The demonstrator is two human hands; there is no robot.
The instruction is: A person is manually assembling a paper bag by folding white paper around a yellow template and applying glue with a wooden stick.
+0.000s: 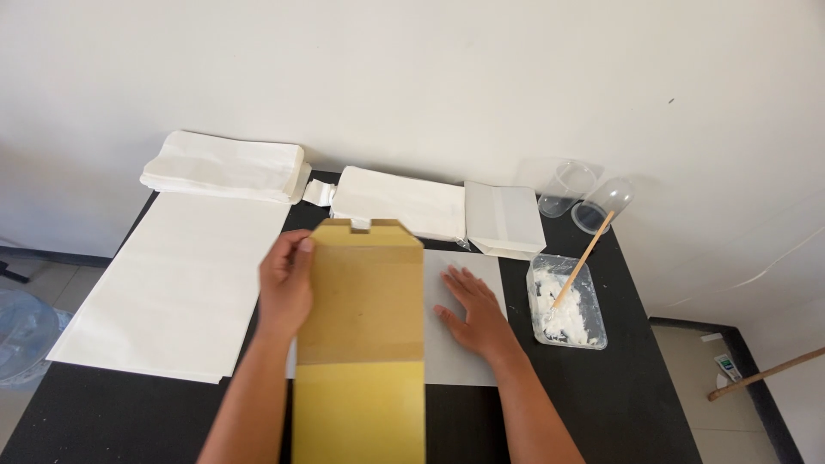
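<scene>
Brown paper bag (361, 335) lies flat mid-bench, long axis running away from the person, notched top end pointing at the wall. Left hand (286, 283) grips its left edge, fingers curled together; right hand (477, 311) pressed flat on white sheet (460, 357), fingers spread. Clear tray (593, 331) holds white paste and a wooden stick (584, 258). Two empty plastic cups (584, 202) behind. Black bench (636, 404), white wall (430, 77).

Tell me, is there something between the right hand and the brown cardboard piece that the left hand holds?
Nothing visible. The right hand lies flat on the white sheet, just beside the right edge of the brown cardboard piece. Only bare sheet shows between them. The left hand grips the cardboard's left edge.
</scene>
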